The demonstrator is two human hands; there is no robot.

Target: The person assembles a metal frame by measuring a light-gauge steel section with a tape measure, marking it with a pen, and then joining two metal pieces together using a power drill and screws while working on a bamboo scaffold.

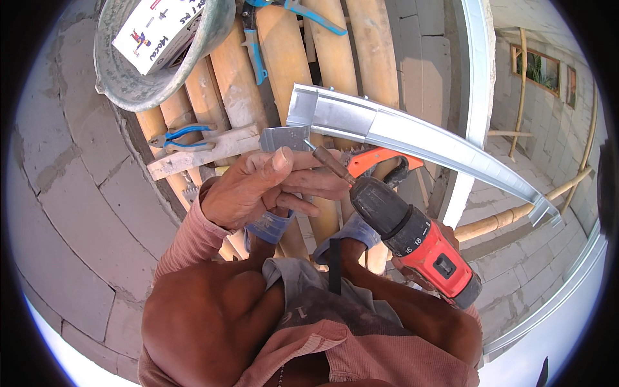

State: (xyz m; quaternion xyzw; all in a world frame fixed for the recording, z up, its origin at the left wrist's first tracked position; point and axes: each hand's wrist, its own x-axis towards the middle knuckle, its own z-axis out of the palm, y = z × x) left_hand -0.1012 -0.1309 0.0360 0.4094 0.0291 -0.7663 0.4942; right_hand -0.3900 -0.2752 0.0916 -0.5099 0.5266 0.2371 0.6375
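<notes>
Right hand [448, 232] wraps the red drill [416, 238]. Left hand [271, 184] has its thumb up and fingers stretched out by the bit [333, 165]; whether it pinches the grey tab [282, 137] cannot be told.

Tab lies just past the left thumb, at the near end of the silver channel [412, 134], above the poles [280, 51]. A thin shank, probably a screw [310, 144], points from the bit at the tab's lower right corner. Contact with the metal unclear.

Step in hand, judged: driving the screw into thin metal. Good practice: keep bit and screw in one line, square to the tab; start slowly with steady push until the point bites; back the tab firmly so it does not spin; keep fingers off the bit and out of the exit path. Main risk: the point skating into the left fingers, which lie very close.

Containers: one seen, a grey, dusty bucket [129, 97], upper left. Inside, a white box [155, 35] with handwriting and a small printed figure, lying tilted. Bucket's bottom and the box's contents not readable from here.
</notes>
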